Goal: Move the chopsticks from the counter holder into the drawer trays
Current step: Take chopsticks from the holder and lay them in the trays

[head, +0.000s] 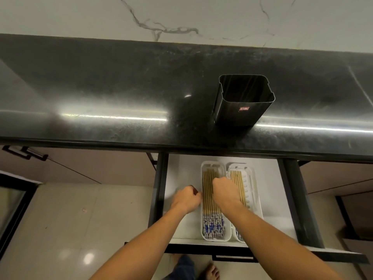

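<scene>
Spanning the upper frame, dark counter (101, 87) with glare streaks, its ends cut off at both edges. Below it, open drawer (181, 170), back part hidden under the counter lip, front rail partly covered by the forearms. Black holder (243, 100) stands upright on the counter, interior dark (looks empty, bottom hard to see). Two white trays side by side in the drawer: left tray (203, 233) holds a row of chopsticks (207, 190) with blue-patterned ends; right tray (252, 178) holds more, mostly hidden by the right arm. Right hand (224, 193) lies curled over the left tray's chopsticks, fingers hidden, can't tell if gripping. Left hand (186, 198) is fisted just beside the left tray's edge; contents not visible. Bare foot at bottom, blurred.
</scene>
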